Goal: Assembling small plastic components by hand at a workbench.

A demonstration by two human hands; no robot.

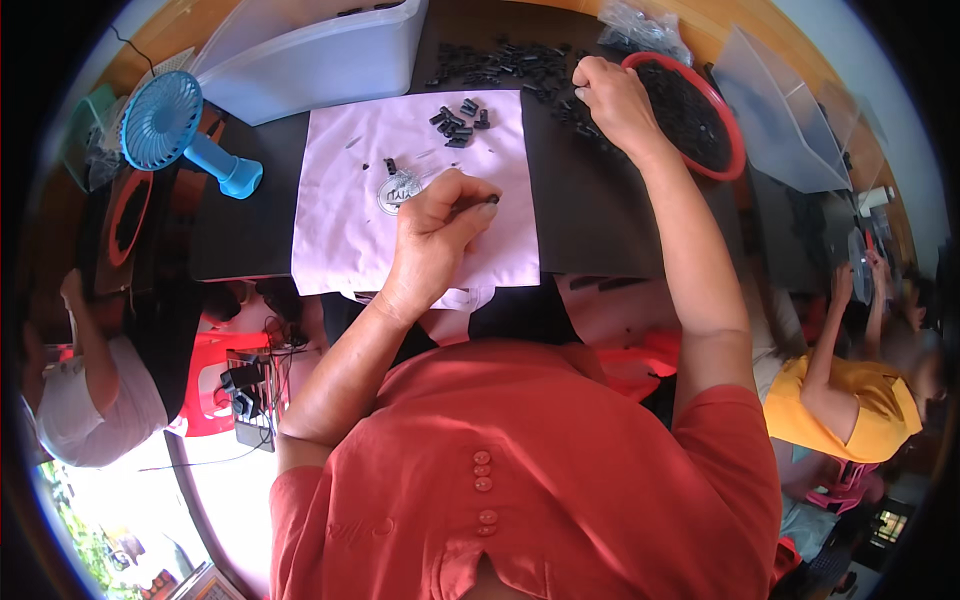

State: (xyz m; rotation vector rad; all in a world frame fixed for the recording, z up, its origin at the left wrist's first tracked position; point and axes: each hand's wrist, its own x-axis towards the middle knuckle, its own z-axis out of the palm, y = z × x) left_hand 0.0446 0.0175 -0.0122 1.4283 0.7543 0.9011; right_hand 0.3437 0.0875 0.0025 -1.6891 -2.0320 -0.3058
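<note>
Pale pink cloth (pixel 345 225) covers the middle of a dark counter (pixel 620 230), its near edge reaching the counter's front edge. Above the near half of this cloth is the left hand (pixel 440 222), fingers curled in and thumb pressed toward the index finger, with a small black piece (pixel 492 199) showing at the tips; most of it is hidden by the grip. Farther out to the right, the right hand (pixel 615 100) is raised beside a red-rimmed basin (pixel 738 160), its fingers bent into a nearly closed pinch; something dark shows by the fingertips, but I cannot tell whether it is held or lies behind them.

Short black cylindrical pieces (pixel 456 124) sit in a loose cluster on the cloth's far right part. One more lies apart, next to a crumpled clear scrap (pixel 403 184) over a round printed emblem. Many similar black pieces (pixel 505 62) are strewn on the counter beyond the cloth, and dark contents fill the basin. Behind it is a clear plastic bag (pixel 645 32), with a translucent bin (pixel 775 105) to its right. A larger translucent tub (pixel 330 70) stands at the far left, near a blue handheld fan (pixel 162 122).
</note>
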